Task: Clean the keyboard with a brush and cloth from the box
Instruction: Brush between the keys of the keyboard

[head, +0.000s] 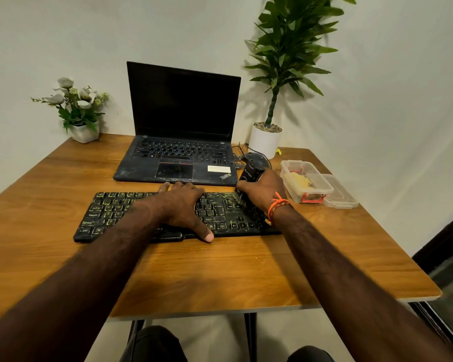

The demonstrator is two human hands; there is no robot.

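My left hand (pixel 183 205) lies flat on the light, stiff keyboard (pixel 110 212) mid-table, steadying it, while my right hand (pixel 262 189) grips the brush (pixel 249 178) by its hard body, soft bristles on the right keys.

Black keyboard (pixel 115 212) with yellow-green legends, orange wristband (pixel 277 205), brown wood-grain table (pixel 220 278)

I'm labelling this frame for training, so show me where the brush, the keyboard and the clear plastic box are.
brush (pixel 250 176), head view, on its black handle.
keyboard (pixel 110 212), head view, on its left-hand keys.
clear plastic box (pixel 322 185), head view, on its right wall.
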